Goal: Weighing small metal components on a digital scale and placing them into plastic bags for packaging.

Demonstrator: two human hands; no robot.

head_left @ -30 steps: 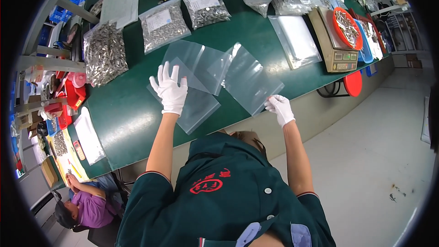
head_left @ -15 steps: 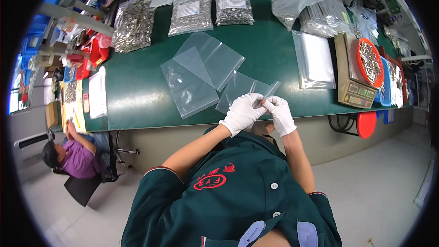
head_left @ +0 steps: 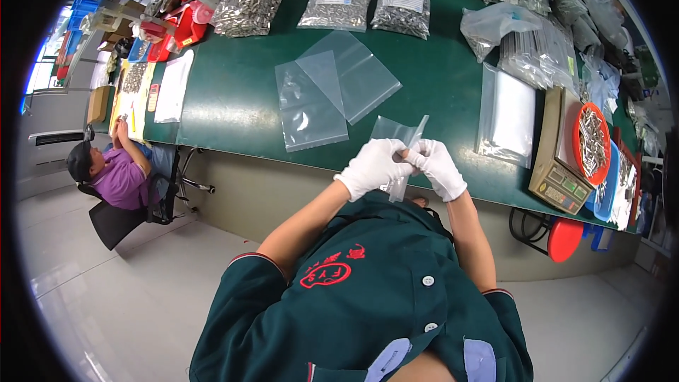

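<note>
Both hands wear white gloves with the thumb and fingertip ends bare. A clear plastic bag (head_left: 390, 129) is pinched between them just over the table's front edge; it is creased, and part of it hangs below the fingers. My left hand (head_left: 373, 168) closes on its left side, and my right hand (head_left: 437, 168) closes on its right side, the fingertips almost meeting. Two more flat clear bags lie overlapping on the green table beyond my left hand: one bag (head_left: 304, 110) nearer and another bag (head_left: 364, 78) behind it.
Filled bags of small metal parts (head_left: 336, 6) stand along the back. To the right are a stack of clear bags (head_left: 511, 110), a weighing scale (head_left: 555, 182) and an orange basket of metal pins (head_left: 593, 143). A red stool (head_left: 564, 239) stands below. A co-worker (head_left: 124, 170) sits at left.
The view has shifted, so the table sits differently in the picture. The bag in my hands is now more bunched, with its lower part hanging beneath my fingers.
</note>
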